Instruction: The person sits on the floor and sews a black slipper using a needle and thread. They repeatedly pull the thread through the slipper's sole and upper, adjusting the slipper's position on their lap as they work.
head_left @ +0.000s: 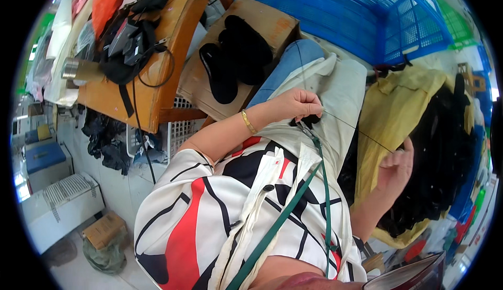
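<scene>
My left hand (304,104), with a gold bracelet on its wrist, is closed in a pinch above my lap. A dark thread (356,129) runs taut from its fingertips to my right hand (396,165), whose fingers are curled round the thread's other end. Whether a needle is there is too small to tell. Just under my left hand lies a small black piece (313,120), mostly hidden by the fingers. Close by, metal scissors (305,128) hang from a green lanyard (323,185). A pale apron cloth (340,88) covers my legs.
Black slippers (217,73) lie on a cardboard box (287,22) ahead. A wooden table (120,99) stands left, carrying a steel flask (70,69) and black devices. To the right is a yellow sack (398,104) of black pieces (440,148). Blue crates (335,4) stand behind.
</scene>
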Available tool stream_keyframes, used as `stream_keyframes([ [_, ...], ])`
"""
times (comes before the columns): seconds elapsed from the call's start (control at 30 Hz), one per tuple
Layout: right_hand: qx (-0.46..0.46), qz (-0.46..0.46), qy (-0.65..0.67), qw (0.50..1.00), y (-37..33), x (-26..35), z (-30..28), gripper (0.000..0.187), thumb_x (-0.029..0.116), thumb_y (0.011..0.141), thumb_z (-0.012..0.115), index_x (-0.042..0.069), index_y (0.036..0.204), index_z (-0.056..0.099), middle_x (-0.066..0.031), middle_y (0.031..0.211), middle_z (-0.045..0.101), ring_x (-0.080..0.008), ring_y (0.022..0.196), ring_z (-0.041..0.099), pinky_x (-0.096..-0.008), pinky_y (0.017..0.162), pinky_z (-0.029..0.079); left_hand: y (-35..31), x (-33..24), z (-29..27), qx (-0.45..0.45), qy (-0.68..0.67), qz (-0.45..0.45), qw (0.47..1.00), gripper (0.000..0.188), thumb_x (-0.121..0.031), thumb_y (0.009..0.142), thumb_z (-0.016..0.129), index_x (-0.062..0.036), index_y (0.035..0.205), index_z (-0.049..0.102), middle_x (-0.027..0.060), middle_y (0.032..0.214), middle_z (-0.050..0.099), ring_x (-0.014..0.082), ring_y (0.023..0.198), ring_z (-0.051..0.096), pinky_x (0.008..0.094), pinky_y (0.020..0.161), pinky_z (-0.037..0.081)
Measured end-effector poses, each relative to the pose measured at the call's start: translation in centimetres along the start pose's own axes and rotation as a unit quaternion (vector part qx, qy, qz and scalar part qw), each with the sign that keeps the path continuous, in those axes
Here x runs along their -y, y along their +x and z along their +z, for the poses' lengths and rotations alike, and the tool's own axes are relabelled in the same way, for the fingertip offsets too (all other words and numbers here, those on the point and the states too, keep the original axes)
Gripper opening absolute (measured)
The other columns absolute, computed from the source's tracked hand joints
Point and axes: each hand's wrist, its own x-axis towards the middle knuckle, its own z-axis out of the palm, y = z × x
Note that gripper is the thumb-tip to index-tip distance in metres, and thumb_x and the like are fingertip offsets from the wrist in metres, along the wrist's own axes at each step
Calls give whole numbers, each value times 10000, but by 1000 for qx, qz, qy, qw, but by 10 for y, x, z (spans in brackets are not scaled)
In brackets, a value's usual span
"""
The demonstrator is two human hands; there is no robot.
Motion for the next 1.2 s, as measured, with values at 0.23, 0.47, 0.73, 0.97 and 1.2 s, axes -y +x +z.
stream_keyframes([
  [0.23,-196,-36,259,945,4,71,-178,145,153,1009,502,36,1022,587,-59,872,592,-188,757,586,-337,761,559,-14,14,-60,-155,121,-3,980,162,-167,928,637,-25,870,688,-33,721,616,25,559,468,187,507,392],
  [0.47,-519,-247,-416,705,-66,96,-301,126,141,935,572,31,940,634,-95,866,650,-230,759,630,-371,755,543,-2,17,-78,-149,186,23,971,158,-164,927,631,-30,863,683,-34,671,577,29,568,462,195,514,400],
  [0.73,-311,-224,-674,632,-52,40,-233,150,132,886,607,35,776,641,-98,862,660,-219,761,625,-367,693,519,48,34,-12,-66,598,101,793,149,-154,865,642,-76,990,665,105,1039,622,308,893,621,397,763,507],
  [0.97,-246,-3,-198,949,13,-61,-96,192,20,945,549,34,1136,566,-13,853,586,-99,768,587,-286,762,522,80,42,-22,92,644,-12,759,176,-129,811,663,-92,982,650,107,985,635,334,871,609,404,748,489],
  [1.2,6,35,-301,953,29,-125,-29,161,61,960,576,5,1111,590,-2,911,594,-76,820,575,-232,744,493,68,40,-37,14,376,47,925,181,-73,820,693,-51,997,657,24,821,601,127,710,529,266,661,450],
])
